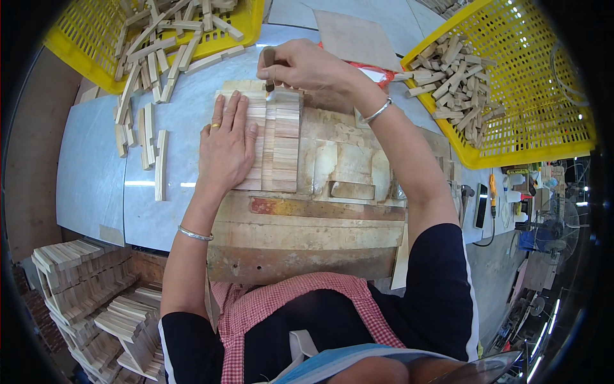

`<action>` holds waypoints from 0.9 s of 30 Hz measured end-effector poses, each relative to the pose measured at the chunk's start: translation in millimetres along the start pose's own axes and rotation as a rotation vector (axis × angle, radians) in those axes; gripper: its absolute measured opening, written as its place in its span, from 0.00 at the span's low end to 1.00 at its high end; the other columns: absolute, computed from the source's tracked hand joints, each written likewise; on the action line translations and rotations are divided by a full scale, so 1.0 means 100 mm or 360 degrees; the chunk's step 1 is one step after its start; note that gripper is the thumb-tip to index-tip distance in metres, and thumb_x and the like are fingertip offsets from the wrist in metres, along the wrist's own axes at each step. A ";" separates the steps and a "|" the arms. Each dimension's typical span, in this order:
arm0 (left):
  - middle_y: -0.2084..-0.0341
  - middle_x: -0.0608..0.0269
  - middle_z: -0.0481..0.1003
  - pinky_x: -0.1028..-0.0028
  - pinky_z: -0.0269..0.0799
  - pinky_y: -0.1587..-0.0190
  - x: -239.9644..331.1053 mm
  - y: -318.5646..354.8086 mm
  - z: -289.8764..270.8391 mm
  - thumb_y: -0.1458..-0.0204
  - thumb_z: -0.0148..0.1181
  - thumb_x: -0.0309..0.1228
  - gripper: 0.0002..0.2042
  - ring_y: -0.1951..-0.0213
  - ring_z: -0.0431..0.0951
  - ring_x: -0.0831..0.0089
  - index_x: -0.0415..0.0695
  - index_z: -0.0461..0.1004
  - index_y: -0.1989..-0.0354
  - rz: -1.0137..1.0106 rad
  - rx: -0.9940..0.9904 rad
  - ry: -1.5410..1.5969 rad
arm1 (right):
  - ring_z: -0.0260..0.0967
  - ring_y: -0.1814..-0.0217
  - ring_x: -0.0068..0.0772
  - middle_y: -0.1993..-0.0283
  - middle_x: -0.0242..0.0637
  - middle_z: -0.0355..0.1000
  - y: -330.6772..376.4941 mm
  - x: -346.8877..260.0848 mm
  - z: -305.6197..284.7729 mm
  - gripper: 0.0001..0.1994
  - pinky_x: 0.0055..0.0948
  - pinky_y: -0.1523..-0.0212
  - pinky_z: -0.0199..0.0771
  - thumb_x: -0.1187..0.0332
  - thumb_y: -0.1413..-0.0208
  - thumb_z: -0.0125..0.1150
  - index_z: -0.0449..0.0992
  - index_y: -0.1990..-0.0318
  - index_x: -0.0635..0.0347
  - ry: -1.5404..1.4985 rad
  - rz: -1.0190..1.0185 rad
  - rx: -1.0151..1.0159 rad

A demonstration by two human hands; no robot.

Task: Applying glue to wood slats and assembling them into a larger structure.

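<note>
row of sticks (281, 147): many short wood pieces packed side by side, lying in front of the person on a stained board (332, 131); the landmark for every place below.
left hand (227, 147): flat and uncurled, fingers a little apart, laid over the left part of the row, gripping nothing.
right hand (297, 67): closed around the brush (268, 61), above the far end of the row, the pale tip pointing down; whether it touches the wood, i cannot tell.
brushing well: likely best with light, even strokes along the row, covering each piece without flooding the seams.
holding well: the flat palm should keep the pieces tight and level; pressing harder on one side could make them slip or fan apart, and the fingers are best kept off the wet part.
left basket (254, 19): yellow, slotted, beyond the row and to its left, holding a loose jumble of long sticks.
loose sticks (161, 166): scattered on the table left of the row, some by the left basket.
right basket (531, 153): yellow, slotted, tilted in view, beyond the row to its right, with a heap of shorter sticks (457, 80) at its near-left side.
stacked wood (77, 269): layered piles, nearer the person than the row, to its left.
</note>
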State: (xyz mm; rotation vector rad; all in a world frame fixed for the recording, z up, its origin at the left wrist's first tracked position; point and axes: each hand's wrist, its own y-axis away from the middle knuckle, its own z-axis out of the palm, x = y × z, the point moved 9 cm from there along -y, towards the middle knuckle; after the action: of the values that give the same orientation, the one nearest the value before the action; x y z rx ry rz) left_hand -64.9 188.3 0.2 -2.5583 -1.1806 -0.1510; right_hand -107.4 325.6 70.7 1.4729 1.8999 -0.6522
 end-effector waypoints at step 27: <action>0.33 0.59 0.55 0.55 0.62 0.41 0.02 -0.02 0.01 0.37 0.39 0.41 0.25 0.31 0.52 0.57 0.42 0.56 0.35 -0.0012 0.0011 -0.0019 | 0.70 0.77 0.37 0.74 0.42 0.72 0.51 -0.06 0.22 0.07 0.30 0.74 0.69 0.69 0.43 0.57 0.75 0.67 0.64 0.0355 -0.0257 0.0774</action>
State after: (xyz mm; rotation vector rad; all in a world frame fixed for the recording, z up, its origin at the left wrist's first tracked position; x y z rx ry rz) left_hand -64.9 191.0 0.3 -2.5525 -1.1931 -0.1330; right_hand -53.2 318.5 60.9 1.7567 2.1470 -1.1283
